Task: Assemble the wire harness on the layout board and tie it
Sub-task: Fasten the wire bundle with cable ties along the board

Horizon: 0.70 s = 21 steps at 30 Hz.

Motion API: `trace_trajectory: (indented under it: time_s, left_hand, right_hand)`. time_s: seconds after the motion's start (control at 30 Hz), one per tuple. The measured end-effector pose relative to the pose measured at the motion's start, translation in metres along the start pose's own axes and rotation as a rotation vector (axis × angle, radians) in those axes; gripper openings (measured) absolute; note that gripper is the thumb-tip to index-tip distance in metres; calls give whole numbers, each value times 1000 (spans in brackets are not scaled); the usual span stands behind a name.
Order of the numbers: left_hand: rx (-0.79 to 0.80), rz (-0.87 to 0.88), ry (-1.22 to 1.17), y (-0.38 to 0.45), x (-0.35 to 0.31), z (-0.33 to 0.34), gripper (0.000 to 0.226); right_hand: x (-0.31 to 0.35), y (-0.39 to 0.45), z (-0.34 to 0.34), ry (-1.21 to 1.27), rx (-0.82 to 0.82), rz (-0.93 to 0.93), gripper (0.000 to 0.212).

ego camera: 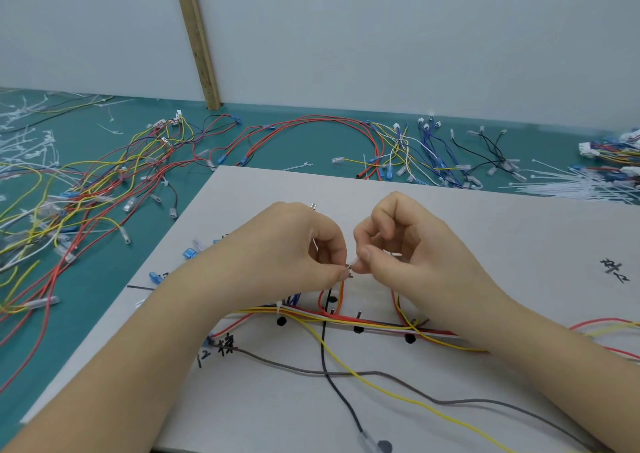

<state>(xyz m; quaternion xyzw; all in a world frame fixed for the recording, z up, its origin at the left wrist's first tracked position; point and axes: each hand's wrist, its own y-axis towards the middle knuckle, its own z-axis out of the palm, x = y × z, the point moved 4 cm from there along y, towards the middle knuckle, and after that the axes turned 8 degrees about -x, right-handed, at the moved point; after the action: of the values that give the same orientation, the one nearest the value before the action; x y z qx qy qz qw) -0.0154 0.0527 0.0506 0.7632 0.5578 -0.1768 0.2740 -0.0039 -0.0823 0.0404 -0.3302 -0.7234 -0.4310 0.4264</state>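
Observation:
A grey layout board (485, 231) with black marks and small pegs lies in front of me. Across it runs a bundle of red, yellow and white wires (367, 322), bound by a white tie at its left. My left hand (294, 244) and my right hand (408, 244) meet above the bundle. Both pinch a small clear terminal on red wires (350, 268) between thumb and forefinger. The red wires loop down from it into the bundle. A grey wire (391, 374), a black wire (323, 352) and a yellow wire (381, 388) trail toward the board's near edge.
On the green table, a heap of loose coloured wires (86, 189) spreads at the left and more wires (398, 147) lie behind the board. White cable ties (571, 186) lie at the right. A wooden strip (197, 37) leans on the wall.

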Motion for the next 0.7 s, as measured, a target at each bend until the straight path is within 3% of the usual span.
trace_trajectory:
  time_s: [0.17,0.33,0.5,0.57,0.7]
  left_hand:
    - [60,28,86,-2,0,2,21]
    - [108,33,134,-1,0,4,25]
    - [102,60,172,0,1,7,28]
    - [83,52,162,0,2,7,23]
    - [25,90,161,-2,2,4,29]
  right_hand:
    - [11,0,-5,57,-17,-91,30]
    - [15,1,-9,185,-19,-94,35]
    - [8,6,-12,279,-14,-13,28]
    - [6,9,-17,140,-29,-26,27]
    - [2,8,-15,-484,82,-266,34]
